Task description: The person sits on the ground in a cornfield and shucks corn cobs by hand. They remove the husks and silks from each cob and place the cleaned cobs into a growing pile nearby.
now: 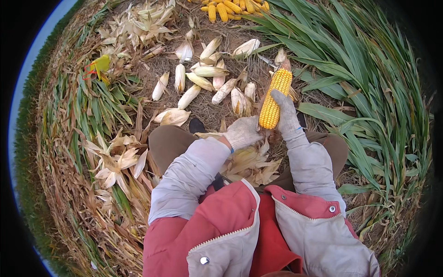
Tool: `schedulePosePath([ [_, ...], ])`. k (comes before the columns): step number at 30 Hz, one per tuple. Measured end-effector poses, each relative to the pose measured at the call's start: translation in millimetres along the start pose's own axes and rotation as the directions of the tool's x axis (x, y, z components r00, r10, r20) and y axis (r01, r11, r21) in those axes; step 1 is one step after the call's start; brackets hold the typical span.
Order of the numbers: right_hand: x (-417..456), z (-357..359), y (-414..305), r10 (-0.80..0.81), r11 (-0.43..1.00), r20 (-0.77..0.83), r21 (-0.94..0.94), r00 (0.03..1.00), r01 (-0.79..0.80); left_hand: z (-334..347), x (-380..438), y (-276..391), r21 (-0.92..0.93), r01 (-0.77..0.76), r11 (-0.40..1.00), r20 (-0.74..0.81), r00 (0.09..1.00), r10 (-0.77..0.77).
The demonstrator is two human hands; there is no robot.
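A husked ear of corn (276, 98), its yellow kernels bare, slants upward before me. My right hand (286, 107), in a pale knit glove, grips it with the thumb across its front. My left hand (243, 132), gloved alike, is at the lower end of the ear. Its fingers are partly hidden, so I cannot tell whether they grip anything. Loose dry husks (252, 162) lie between my legs, just under both hands. Beyond my hands, several ears still in pale husks (209, 71) are scattered on the straw-covered soil.
Bare yellow cobs (232, 7) are heaped at the far edge. Green corn stalks (356, 69) line the right side. Dry husks (138, 26) are piled at far left, with more husks (119, 161) by my left knee. A yellow-and-red object (98, 67) rests on the left-hand stalks.
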State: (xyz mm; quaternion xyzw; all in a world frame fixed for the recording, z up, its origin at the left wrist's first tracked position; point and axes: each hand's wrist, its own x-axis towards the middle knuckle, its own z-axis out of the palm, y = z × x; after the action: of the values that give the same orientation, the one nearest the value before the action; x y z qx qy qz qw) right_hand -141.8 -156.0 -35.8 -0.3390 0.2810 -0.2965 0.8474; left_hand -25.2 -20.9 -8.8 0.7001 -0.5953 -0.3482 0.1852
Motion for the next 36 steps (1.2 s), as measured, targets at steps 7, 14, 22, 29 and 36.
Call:
schedulePosePath([
  [7,17,-8,4,-0.002,0.955,-0.268,0.286,0.963,0.081,4,13,2,0.007,0.105,0.994,-0.026,0.994,-0.105],
  [14,25,-14,-23,-0.461,0.888,-0.313,-0.158,0.831,0.433,56,-25,36,0.191,-0.398,0.897,0.306,0.893,0.331],
  [22,-5,17,-36,-0.259,0.876,0.004,-0.421,0.966,0.237,22,13,-15,-0.307,-0.018,0.952,-0.172,0.984,-0.037],
  [29,-28,42,-27,0.064,0.878,0.246,-0.475,0.967,0.062,-12,26,-36,-0.71,-0.286,0.644,-0.553,0.793,-0.257],
  [36,-34,32,-17,0.29,0.913,0.384,-0.387,0.877,-0.132,-42,7,-16,-0.662,-0.183,0.726,-0.584,0.734,-0.347],
])
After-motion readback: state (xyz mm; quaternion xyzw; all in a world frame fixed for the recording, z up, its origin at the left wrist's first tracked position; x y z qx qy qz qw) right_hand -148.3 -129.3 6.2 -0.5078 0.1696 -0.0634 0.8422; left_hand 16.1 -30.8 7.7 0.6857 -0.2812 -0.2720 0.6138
